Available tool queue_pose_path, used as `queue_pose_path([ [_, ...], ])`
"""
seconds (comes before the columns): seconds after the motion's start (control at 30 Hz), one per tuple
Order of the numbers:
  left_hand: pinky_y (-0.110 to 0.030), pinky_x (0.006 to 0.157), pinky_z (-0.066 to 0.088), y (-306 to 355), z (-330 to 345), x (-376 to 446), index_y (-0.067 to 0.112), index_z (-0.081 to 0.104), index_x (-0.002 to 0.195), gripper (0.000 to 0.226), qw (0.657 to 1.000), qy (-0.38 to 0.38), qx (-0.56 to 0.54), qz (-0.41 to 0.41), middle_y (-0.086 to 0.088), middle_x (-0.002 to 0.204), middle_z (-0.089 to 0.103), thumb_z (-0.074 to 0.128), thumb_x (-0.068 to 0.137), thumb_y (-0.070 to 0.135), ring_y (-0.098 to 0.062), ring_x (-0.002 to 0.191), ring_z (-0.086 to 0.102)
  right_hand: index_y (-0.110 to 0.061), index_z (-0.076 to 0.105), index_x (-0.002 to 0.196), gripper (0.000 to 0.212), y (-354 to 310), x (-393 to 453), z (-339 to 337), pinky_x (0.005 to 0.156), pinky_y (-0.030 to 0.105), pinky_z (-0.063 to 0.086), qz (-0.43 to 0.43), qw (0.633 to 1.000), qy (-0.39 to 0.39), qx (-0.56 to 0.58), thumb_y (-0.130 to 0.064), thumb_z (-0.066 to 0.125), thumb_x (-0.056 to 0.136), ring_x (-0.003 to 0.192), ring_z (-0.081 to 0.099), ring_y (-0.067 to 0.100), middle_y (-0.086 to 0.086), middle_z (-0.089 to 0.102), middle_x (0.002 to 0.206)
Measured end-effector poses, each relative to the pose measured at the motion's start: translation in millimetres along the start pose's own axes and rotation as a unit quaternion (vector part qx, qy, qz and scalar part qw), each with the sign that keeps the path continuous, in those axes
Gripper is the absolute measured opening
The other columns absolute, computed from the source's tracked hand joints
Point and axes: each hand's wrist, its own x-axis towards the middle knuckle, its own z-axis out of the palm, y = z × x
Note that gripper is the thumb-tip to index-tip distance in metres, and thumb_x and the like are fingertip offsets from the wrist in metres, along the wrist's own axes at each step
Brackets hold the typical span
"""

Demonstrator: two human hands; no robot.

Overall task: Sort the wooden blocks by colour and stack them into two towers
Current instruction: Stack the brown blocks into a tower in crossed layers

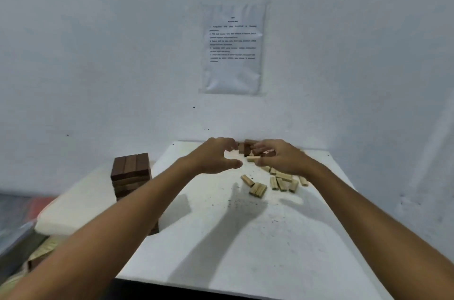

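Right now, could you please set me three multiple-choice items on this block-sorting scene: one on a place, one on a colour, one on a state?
1. Where does the dark block tower stand?
A. at the table's left edge
B. at the table's right edge
C. on the floor by the wall

2. What colour are the loose blocks lying nearest the person?
A. dark brown
B. light tan
C. red

3. What is the left hand doing?
A. gripping a dark block
B. pressing flat on the table
C. hovering with fingers curved, holding nothing

Answers:
1 A: the tower rises at the left rim of the white table.
2 B: the scattered blocks below the right hand are pale wood; the few dark blocks lie farther back.
3 C: its fingers and thumb are spread apart in an arc with nothing between them.
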Motion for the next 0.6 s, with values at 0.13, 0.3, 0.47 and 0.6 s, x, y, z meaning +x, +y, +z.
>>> queue_pose_path([
  [0.13,-0.034,0.096,0.047,-1.8,52.5,8.9,0.02,0.058,0.125,0.048,0.999,-0.037,-0.017,-0.011,0.0,0.129,0.06,0.071,0.084,0.041,-0.015,0.115,0.056,-0.022,0.055,0.133,0.052,45.6,-9.4,4.1,0.092,0.033,0.046,0.052,0.998,0.011,-0.023,-0.031,0.071,0.085,0.116,0.054,0.016,0.002,0.054,0.137],
  [0.3,-0.032,0.097,0.045,-20.1,103.4,19.9,0.019,0.057,0.128,0.046,0.998,-0.049,-0.031,-0.023,0.001,0.134,0.058,0.068,0.087,0.038,-0.016,0.118,0.054,-0.019,0.05,0.14,0.056,99.3,-4.6,35.8,0.099,0.028,0.038,0.1,0.994,0.003,-0.054,-0.026,0.068,0.088,0.132,0.044,0.02,0.003,0.044,0.148],
  [0.47,-0.029,0.099,0.041,-49.1,129.4,52.0,0.018,0.056,0.13,0.043,0.998,0.01,-0.035,-0.058,0.0,0.133,0.059,0.064,0.091,0.035,-0.017,0.122,0.051,-0.024,0.037,0.149,0.059,133.1,22.3,53.0,0.117,0.043,0.023,0.112,0.984,0.043,-0.133,-0.037,0.057,0.095,0.147,0.019,0.026,0.006,0.024,0.159],
  [0.6,-0.035,0.106,0.039,-70.5,140.2,93.6,0.018,0.054,0.133,0.043,0.994,0.062,-0.043,-0.082,-0.002,0.136,0.056,0.061,0.093,0.032,-0.018,0.127,0.048,-0.03,0.022,0.153,0.057,152.4,61.1,50.1,0.12,0.05,0.007,0.096,0.975,0.047,-0.194,-0.044,0.04,0.101,0.15,-0.001,0.028,0.006,0.01,0.163],
])
